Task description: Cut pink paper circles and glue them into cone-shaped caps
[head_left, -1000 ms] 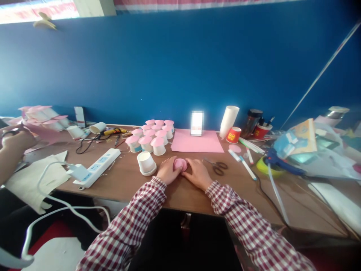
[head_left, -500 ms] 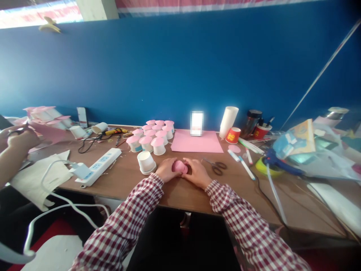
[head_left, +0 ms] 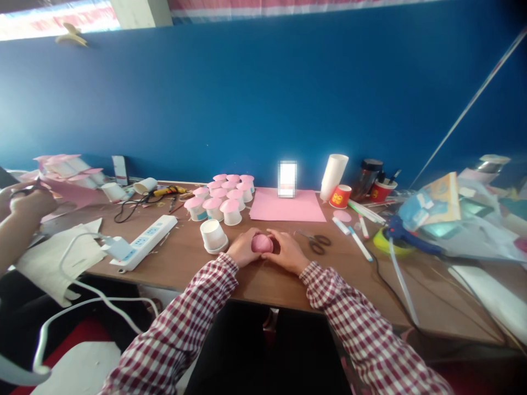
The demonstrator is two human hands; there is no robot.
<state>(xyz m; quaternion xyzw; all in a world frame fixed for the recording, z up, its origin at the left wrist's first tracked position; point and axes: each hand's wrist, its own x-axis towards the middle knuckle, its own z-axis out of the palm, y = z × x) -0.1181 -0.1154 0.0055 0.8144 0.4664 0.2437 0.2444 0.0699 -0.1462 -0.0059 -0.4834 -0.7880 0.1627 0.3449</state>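
Observation:
At the near edge of the table, both hands curl around a small round piece of pink paper (head_left: 262, 243). My left hand (head_left: 245, 248) grips its left side, with the thumb at the lower edge. From the other side, my right hand (head_left: 287, 251) closes on it with thumb and fingers. To the left of my hands stands an upturned white paper cup (head_left: 213, 237) on a white ring-like base. Dark-handled scissors (head_left: 318, 243) lie just right of my right hand. Several white cups topped with pink paper caps (head_left: 214, 204) stand in rows behind.
Pink paper sheets (head_left: 287, 207) lie ahead, a blurred bright phone-like screen (head_left: 287, 179) behind them. A power strip (head_left: 148, 241) sits at left; another person's hand (head_left: 35, 203) works with scissors there. Markers (head_left: 360, 245), a red cup (head_left: 340, 196) and yellow-green tape (head_left: 391, 244) are at right.
The pink paper between my hands looked folded or curled before and now shows a rounder, flatter face. My fingers have shifted only slightly.

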